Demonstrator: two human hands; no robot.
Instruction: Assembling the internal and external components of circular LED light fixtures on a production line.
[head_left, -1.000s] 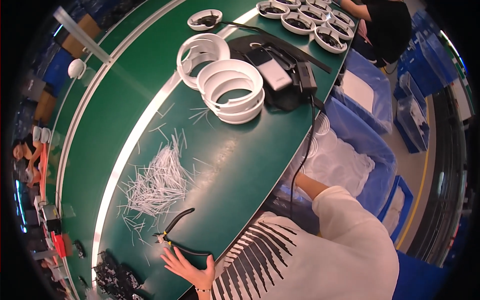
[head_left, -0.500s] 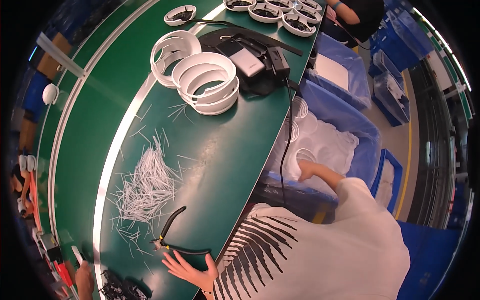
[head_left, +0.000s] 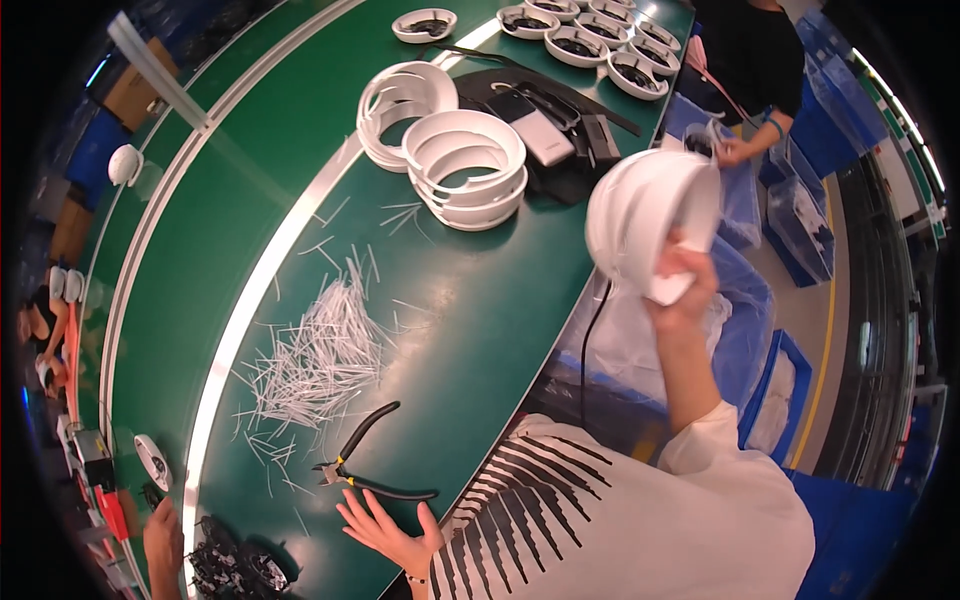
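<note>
My right hand (head_left: 688, 290) grips a stack of white plastic rings (head_left: 625, 215), raised above the blue bin beside the table's right edge. Its fingers are hooked inside the rim, partly hidden by it. My left hand (head_left: 385, 530) rests at the table edge with fingers spread and nothing in it. Just beyond its fingertips lie diagonal cutters (head_left: 342, 462) with black handles, spread apart. Thin white plastic strips (head_left: 325, 360) form a heap past the cutters. More white rings (head_left: 465, 165) are stacked farther up the green table (head_left: 440, 340).
A blue bin (head_left: 745, 285) lined with plastic stands at right. Round white housings with black parts (head_left: 577, 45) sit at the far end, near a power bank (head_left: 542, 138) on a black bag. Black parts (head_left: 235, 570) lie lower left by a co-worker's hand (head_left: 163, 540). Another person (head_left: 755, 60) works at far right.
My right hand has come up out of the blue bin with the white rings. My left hand stays by the cutters. The whole view has shifted slightly.
</note>
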